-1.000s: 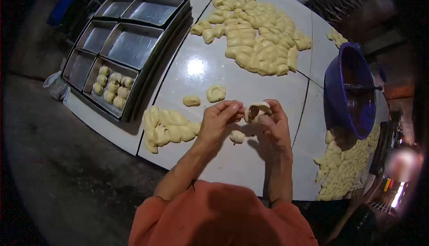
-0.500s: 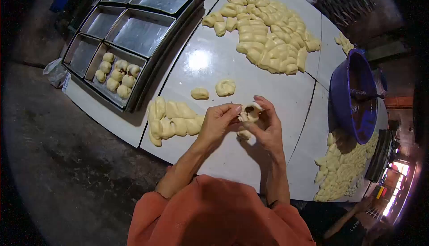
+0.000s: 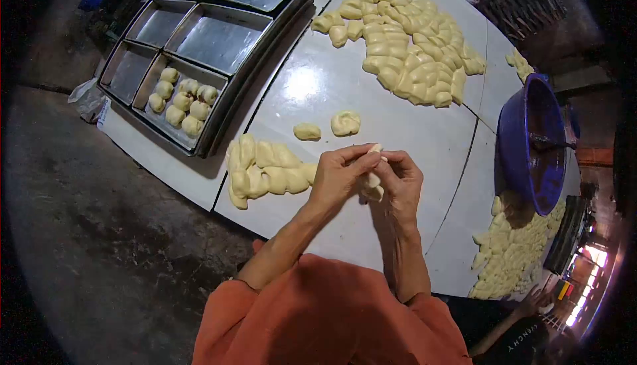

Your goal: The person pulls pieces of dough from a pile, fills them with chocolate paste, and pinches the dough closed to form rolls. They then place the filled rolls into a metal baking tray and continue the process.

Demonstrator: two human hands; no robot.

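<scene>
Between my two hands is a small piece of dough (image 3: pixel 375 178), pinched at its top edge; the fingers hide most of it. My left hand (image 3: pixel 342 178) grips it from the left with thumb and forefinger. On the other side my right hand (image 3: pixel 400 182) has its fingers closed on the same dough. Just beyond my fingertips lie a round dough ball (image 3: pixel 346 123) and a smaller oval dough piece (image 3: pixel 307 131). Left of my left hand rests a cluster of dough pieces (image 3: pixel 269 169) pressed together on the white table (image 3: pixel 292 109).
Metal baking pans (image 3: pixel 219 36) stand at the left; one compartment holds several filled dough balls (image 3: pixel 184 105). A large mass of dough pieces (image 3: pixel 411 46) lies at the back. A purple basin (image 3: pixel 507 139) with dark filling stands right, beside flattened dough pieces (image 3: pixel 507 252). A person's arm (image 3: pixel 507 325) shows lower right.
The dough was open with dark filling visible inside; now its edges are drawn together and my fingers are closer. The whole view has shifted slightly.
</scene>
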